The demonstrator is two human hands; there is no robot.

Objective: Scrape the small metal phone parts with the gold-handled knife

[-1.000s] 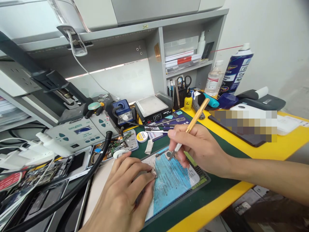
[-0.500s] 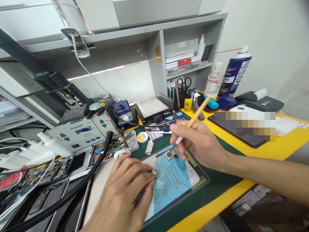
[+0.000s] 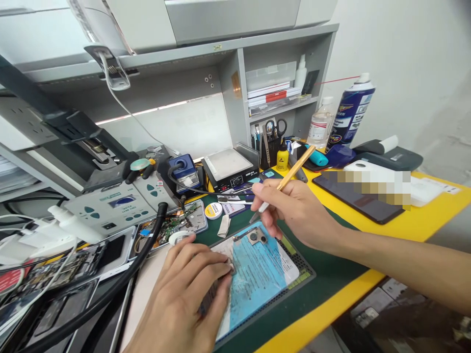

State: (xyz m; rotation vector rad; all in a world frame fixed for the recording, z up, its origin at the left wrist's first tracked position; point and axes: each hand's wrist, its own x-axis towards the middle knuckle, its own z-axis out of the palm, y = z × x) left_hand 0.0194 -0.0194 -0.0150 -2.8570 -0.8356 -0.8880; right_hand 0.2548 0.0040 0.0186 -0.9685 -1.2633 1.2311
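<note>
My right hand (image 3: 294,208) grips a craft knife (image 3: 296,166) with a golden handle and a white collar. Its blade points left, above the far edge of a blue-and-white panel (image 3: 257,279) with a rounded corner and dark streaks. Near that edge, a small plate with two dark round lenses (image 3: 253,237) lies on the panel. My left hand (image 3: 187,289) rests over the panel's left side, fingers curled together. A pale scrap shows at its fingertips, but what lies under the palm is mostly hidden. Beneath the panel is a dark perforated plate (image 3: 309,270).
A hot-air station (image 3: 121,206) with a black hose (image 3: 147,240) stands at left. Behind the panel are a parts tray (image 3: 200,215), a round tin (image 3: 213,211), a folded white scrap (image 3: 223,226) and a heating plate (image 3: 230,166). A dark tablet (image 3: 356,198) lies at right.
The knife has lifted slightly away from the round lenses, toward the panel's far edge, uncovering them more. My left hand stays in place. The whole view has shifted a little.
</note>
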